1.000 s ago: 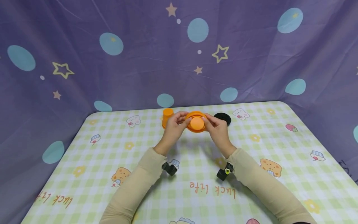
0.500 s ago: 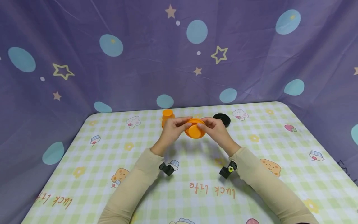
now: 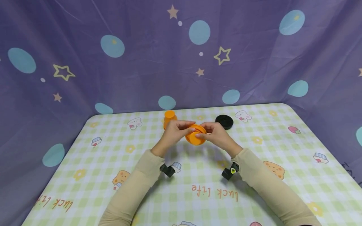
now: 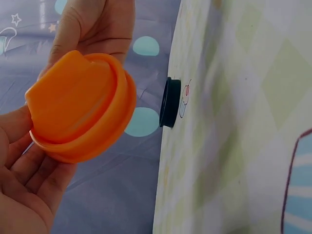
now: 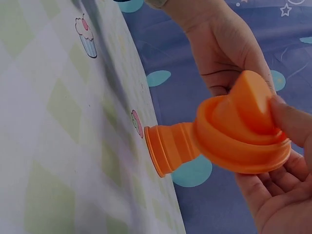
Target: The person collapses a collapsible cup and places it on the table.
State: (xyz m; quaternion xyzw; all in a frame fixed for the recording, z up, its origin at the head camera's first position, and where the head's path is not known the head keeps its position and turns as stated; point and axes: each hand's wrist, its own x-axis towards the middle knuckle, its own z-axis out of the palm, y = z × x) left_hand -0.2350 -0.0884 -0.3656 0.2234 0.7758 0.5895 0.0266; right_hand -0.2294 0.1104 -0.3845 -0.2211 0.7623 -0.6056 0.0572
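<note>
Above the far part of the table, both hands hold an orange collapsible cup (image 3: 194, 141), its base pushed in askew inside the folded rings. My left hand (image 3: 173, 134) pinches its left side. On the right side, my right hand (image 3: 220, 135) grips it with the thumb across the base and fingers behind the rim. In the left wrist view the cup (image 4: 80, 105) shows its slanted base and round rim. The right wrist view shows the cup (image 5: 239, 134) with one side of the base sticking up. Some fingers are hidden behind it.
An extended orange collapsible cup (image 3: 169, 115) stands behind my left hand, partly covered by it. A black collapsed cup or ringed disc (image 3: 224, 121) lies flat to the right. The table (image 3: 93, 163) has a checked cloth, and a purple curtain (image 3: 141, 78) hangs behind.
The held cup has come down and nearer, with both hands. Its base has tipped from facing me squarely to slanted, and my right thumb has slid inward over it.
</note>
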